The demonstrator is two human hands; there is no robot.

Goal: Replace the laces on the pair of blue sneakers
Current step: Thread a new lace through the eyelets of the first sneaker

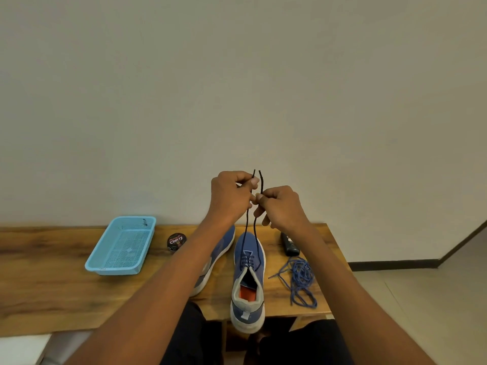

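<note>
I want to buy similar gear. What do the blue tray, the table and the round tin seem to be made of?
Blue tray: likely moulded plastic, with a glossy rim and a perforated mesh-like floor. Table: wood or wood-look laminate, with matte brown grain streaks; which one cannot be told. Round tin: probably metal, with a dark printed lid reading "Cherry"; too small to be sure.

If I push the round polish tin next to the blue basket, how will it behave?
The polish tin lies flat on its wide face on the wooden table, so it would probably slide, not roll. It is low and wide, so tipping seems unlikely. It looks small, so likely light, and a push toward the blue basket may soon meet its wall.
</note>
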